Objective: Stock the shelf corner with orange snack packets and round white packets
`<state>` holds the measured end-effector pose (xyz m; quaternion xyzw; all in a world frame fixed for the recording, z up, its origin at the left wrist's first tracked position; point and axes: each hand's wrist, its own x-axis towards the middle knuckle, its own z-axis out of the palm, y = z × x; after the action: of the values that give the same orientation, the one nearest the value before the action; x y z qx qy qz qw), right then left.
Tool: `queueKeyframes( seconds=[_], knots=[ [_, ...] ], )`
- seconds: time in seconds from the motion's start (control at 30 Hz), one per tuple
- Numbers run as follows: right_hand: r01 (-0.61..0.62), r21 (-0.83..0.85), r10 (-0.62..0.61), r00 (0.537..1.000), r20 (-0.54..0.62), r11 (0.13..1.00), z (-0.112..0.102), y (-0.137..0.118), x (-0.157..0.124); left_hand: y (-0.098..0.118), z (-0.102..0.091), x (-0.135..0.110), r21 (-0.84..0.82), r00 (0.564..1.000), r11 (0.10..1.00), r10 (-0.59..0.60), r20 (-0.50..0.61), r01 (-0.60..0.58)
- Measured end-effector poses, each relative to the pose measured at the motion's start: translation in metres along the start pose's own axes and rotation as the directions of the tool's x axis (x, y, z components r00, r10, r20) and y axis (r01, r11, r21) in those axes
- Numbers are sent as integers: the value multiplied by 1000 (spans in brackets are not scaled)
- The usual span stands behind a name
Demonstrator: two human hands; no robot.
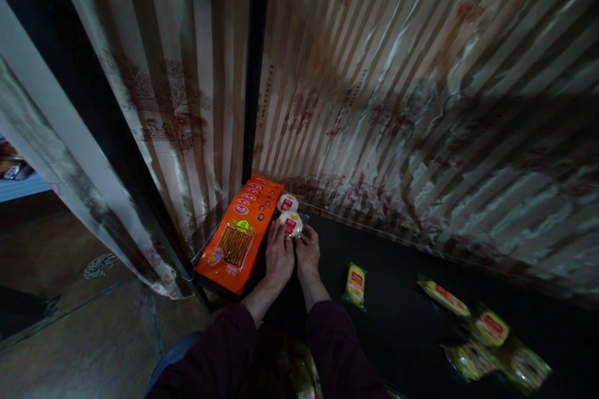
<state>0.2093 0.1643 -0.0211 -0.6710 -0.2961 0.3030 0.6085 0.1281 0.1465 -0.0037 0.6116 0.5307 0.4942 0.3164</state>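
Note:
Both my hands rest on a dark shelf surface [402,324] close together. My left hand [279,255] lies with fingers stretched toward a small white round snack packet [292,223], touching its near edge. My right hand [309,254] is beside that packet on its right, fingers curled at its edge. A second white packet [287,202] lies just behind the first. A row of orange snack bags [241,234] lies overlapped to the left of my left hand.
A yellow packet [355,285] lies right of my right hand. Several yellow-green packets [486,340] are scattered at the lower right. Striped patterned paper [421,93] covers the walls behind. A dark post [256,62] stands in the corner. Floor tiles [84,324] show at left.

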Motion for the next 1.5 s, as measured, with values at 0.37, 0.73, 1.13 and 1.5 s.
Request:
queueKeyframes(
  seconds=[0.37,0.73,1.13,1.5],
  knots=[
    [38,-17,-38,999,9,999,10,0,23,-2,11,10,-26,999,999,32,21,-31],
    [50,-26,-49,998,37,998,15,-6,28,-1,12,16,-120,998,993,-11,70,20],
    [103,-74,-101,994,34,992,21,-13,32,-10,18,23,-113,989,992,-43,144,59],
    [156,-174,-152,988,37,972,22,-5,37,-10,16,25,-66,974,995,-59,220,76]
  ],
)
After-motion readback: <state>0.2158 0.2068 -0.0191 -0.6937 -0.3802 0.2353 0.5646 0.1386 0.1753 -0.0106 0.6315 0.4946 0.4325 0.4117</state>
